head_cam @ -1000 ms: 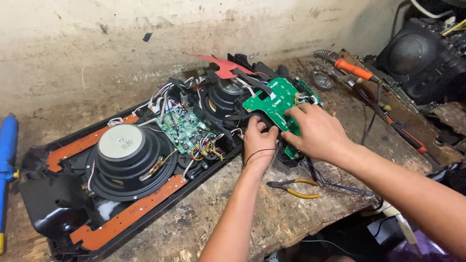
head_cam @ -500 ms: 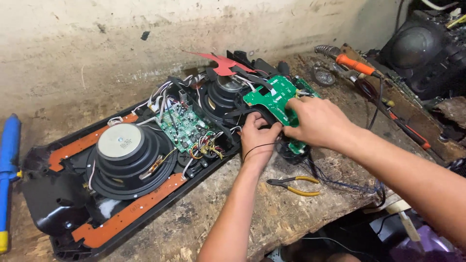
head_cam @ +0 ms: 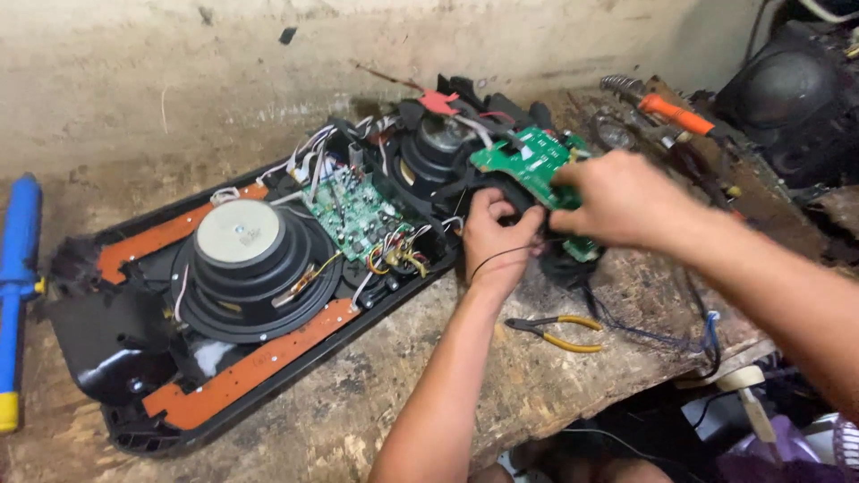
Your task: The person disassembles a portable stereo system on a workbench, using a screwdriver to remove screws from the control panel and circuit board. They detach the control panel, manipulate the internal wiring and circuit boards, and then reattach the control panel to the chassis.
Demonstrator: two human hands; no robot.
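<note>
Both hands on the small green circuit board point(head_cam: 528, 161): right hand point(head_cam: 608, 201) pinching its top, left hand point(head_cam: 497, 237) gripping underneath, looks mid-removal, next needs gentle wire-freeing.

Yellow-handled pliers point(head_cam: 557, 332) lying on the wooden bench point(head_cam: 358, 420), orange-handled screwdriver point(head_cam: 673, 113) back right, blue tube point(head_cam: 18, 286) far left.

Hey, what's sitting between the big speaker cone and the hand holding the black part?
In the head view, a green amplifier board with bunched coloured wires lies between the large speaker and the left hand.
</note>
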